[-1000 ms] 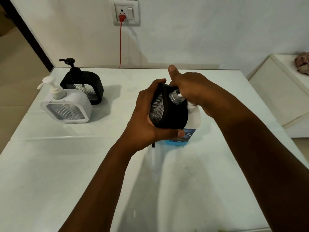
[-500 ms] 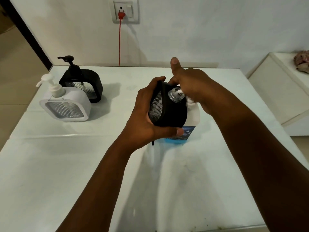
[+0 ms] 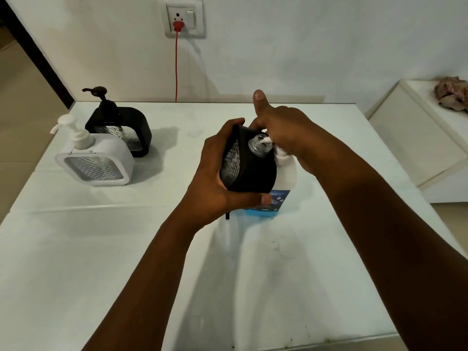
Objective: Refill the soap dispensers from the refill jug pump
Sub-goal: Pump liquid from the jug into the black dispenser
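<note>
Both hands are engaged at mid-bench in the head view: the left hand (image 3: pixel 215 183) is wrapped around a black dispenser (image 3: pixel 249 165), held tilted with its open metal neck (image 3: pixel 259 146) at the white spout (image 3: pixel 266 140) of the refill jug (image 3: pixel 285 183); the right hand (image 3: pixel 291 133) bears down on the jug's pump head, thumb raised, and whether its fingers curl round the pump cannot be told. The jug stands on the bench (image 3: pixel 126 249) just behind the dispenser. Risk, as judged: the neck is narrow and the dispenser is held free, so any drift of either hand could send soap down its side onto the bench. A hard press could tip the jug. Two capped dispensers, one white (image 3: pixel 96 158) and one black (image 3: pixel 124 130), stand well apart at the left.
</note>
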Demonstrator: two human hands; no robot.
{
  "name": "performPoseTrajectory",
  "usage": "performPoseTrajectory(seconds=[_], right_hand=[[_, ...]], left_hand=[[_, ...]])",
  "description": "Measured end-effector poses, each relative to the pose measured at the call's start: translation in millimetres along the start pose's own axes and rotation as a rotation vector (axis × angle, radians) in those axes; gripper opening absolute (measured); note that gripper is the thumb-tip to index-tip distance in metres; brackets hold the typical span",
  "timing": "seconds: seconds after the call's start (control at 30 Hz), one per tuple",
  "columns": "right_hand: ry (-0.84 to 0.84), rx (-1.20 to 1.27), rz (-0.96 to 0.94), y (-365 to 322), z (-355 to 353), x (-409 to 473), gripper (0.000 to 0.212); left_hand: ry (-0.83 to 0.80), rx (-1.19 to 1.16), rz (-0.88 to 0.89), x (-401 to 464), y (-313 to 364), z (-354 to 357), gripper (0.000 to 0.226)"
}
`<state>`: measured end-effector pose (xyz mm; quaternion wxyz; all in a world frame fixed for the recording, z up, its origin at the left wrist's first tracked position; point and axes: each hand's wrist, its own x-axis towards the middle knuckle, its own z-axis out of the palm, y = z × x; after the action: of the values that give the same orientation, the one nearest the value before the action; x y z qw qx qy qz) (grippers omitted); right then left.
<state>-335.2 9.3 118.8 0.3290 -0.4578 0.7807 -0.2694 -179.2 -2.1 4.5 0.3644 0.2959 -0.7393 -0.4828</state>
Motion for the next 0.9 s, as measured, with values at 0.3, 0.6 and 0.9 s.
performPoseTrajectory(seconds=[0.3, 0.6, 0.9], right_hand=[[-0.134, 0.086, 0.059, -1, -9, 4, 0.086], [-0.001, 0.108, -0.016, 11, 2, 7, 0.074], [-0.109, 0.258, 0.06, 13, -9, 6, 0.071]], left_hand=[[-0.003, -0.05, -0.05, 0, 1, 0, 0.126], [0.006, -0.041, -0.015, -1, -1, 4, 0.128], [0.007, -0.076, -0.034, 0, -1, 4, 0.128]])
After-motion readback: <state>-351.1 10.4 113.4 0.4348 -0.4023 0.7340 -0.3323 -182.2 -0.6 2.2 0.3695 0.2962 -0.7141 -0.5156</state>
